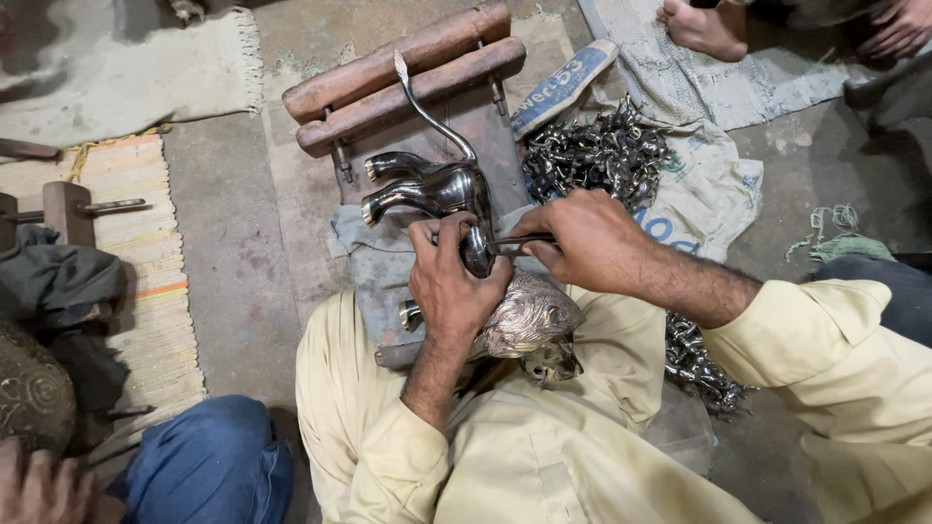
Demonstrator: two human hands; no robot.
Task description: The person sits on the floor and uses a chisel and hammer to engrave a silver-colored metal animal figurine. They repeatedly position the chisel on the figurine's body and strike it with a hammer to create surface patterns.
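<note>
Head view shows a person sitting on the floor in pale yellow clothes. Their left hand (451, 281) is wrapped tight around the front of a shiny metal animal (437, 189) (it looks like a lion with a long curled tail). The animal lies on its side on a gray cloth (374, 262) over the person's lap, with its legs pointing left and its tail going up. Most of its body sticks out above the left hand, away from the person.

The right hand (582, 238) is closed around a thin metal tool (519, 245). The tool's tip touches the animal just beside the left hand's fingers. Both hands are close together, almost touching.

Under the left wrist lies a silver lion head (529, 320) with a rough mane.

Behind the animal stands a wooden block (408, 73) made of two round bars. To the right is a pile of small metal parts (602, 150) on a white sack (709, 184). At the top, another person's bare foot (704, 27) rests on a cloth. At the bottom left is someone's blue knee (209, 461).
</note>
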